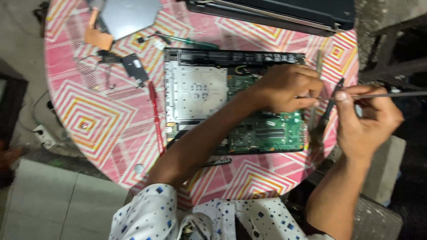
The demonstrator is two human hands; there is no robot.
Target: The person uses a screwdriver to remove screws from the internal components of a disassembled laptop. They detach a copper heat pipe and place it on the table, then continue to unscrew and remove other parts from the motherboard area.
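Head view | opened laptop point(200, 95): green board bare | left hand point(287, 89), right hand point(364, 118) both pinch thin metal rod point(391, 94)

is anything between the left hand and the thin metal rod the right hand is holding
Nothing visible. The left hand pinches at the end of the thin metal rod just past the right edge of the opened laptop, and the right hand grips the same rod beside it. No cable or tool lies between them.
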